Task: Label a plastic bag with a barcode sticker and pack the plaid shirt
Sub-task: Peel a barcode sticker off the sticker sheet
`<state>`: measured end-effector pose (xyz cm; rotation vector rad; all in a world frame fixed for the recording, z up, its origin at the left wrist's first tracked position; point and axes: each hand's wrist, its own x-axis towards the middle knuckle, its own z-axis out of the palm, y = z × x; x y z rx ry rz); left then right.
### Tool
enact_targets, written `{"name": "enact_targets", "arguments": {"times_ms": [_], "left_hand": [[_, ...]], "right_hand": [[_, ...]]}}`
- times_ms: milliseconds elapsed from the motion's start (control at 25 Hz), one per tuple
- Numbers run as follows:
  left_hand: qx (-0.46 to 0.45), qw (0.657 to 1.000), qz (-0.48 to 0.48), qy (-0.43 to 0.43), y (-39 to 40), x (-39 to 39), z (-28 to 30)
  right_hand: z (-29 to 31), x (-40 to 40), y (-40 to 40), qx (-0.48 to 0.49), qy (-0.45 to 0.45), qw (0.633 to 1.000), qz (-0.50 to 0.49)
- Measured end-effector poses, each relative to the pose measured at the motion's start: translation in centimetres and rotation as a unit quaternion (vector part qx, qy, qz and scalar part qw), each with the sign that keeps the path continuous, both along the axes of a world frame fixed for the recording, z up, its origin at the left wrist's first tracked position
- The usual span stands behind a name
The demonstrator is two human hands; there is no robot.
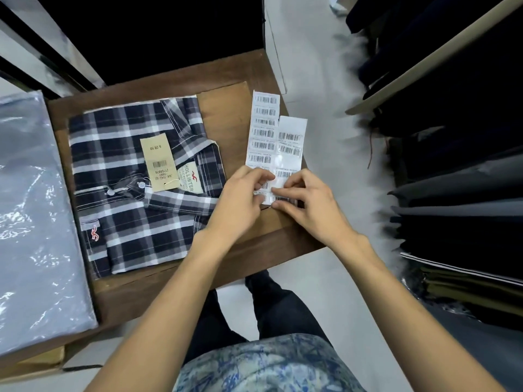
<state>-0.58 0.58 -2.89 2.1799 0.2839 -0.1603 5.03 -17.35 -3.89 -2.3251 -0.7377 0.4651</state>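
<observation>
A folded navy and white plaid shirt [135, 188] lies flat on the small wooden table [254, 250], with a beige price tag [158, 162] on its chest. To its right lie two strips of white barcode stickers, a longer one [263, 128] and a shorter one [291, 140] overlapping it. My left hand [240, 205] pinches the near end of the sticker strips. My right hand [308, 205] pinches a barcode sticker [283, 198] at the near end of the shorter strip. The two hands almost touch.
A stack of clear plastic bags over grey fabric [34, 222] lies at the left beside the table. Dark folded garments fill shelves [458, 193] on the right. The pale floor [311, 66] runs between table and shelves.
</observation>
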Motion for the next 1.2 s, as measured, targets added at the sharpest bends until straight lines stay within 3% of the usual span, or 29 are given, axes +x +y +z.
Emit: {"name": "enact_targets", "arguments": {"times_ms": [400, 680, 920, 1200], "left_hand": [[0.012, 1.000, -0.003, 0.029, 0.0, 0.5, -0.4], [0.019, 0.998, -0.008, 0.064, -0.3, 0.8, -0.3], [0.006, 0.997, 0.004, 0.076, -0.4, 1.0, -0.1], [-0.022, 0.997, 0.003, 0.079, 0.2, 1.4, 0.2]], "right_hand": [[-0.9, 1.9, -0.2, 0.017, -0.043, 0.996, 0.075], [0.0, 2.2, 0.8, 0.010, 0.069, 0.997, 0.014], [0.8, 1.6, 1.2, -0.029, 0.062, 0.998, 0.001], [1.7, 0.5, 2.7, -0.071, 0.050, 0.992, -0.092]]}}
